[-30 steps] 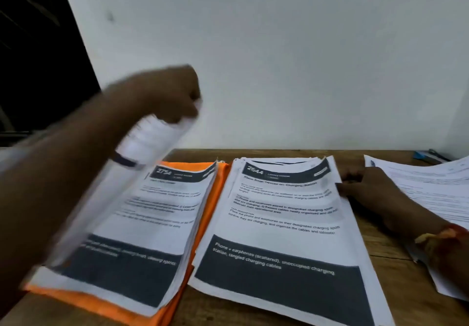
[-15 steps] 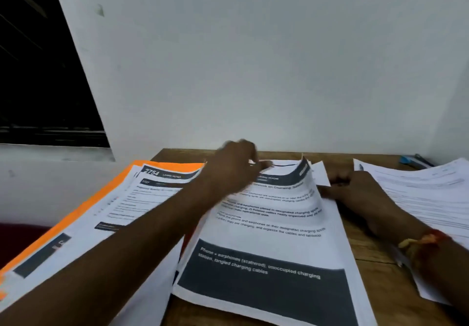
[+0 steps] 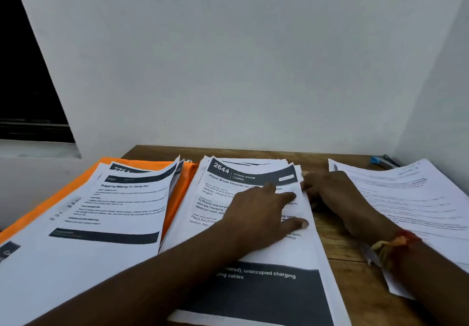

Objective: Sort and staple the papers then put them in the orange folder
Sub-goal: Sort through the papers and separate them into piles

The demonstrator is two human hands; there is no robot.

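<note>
On the middle stack (image 3: pixel 220 169), the left hand (image 3: pixel 258 214) is pressing flat, fingers straight, having just laid a sheet (image 3: pixel 121 206) on the pile covering the orange folder (image 3: pixel 179 196) at left. The right hand (image 3: pixel 332 196) is curling at the stack's edge, grasp unclear. Sorting is still proceeding.

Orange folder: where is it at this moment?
The orange folder lies at the left of the table in the head view, under the left pile of papers, its right edge next to the middle pile.
</note>
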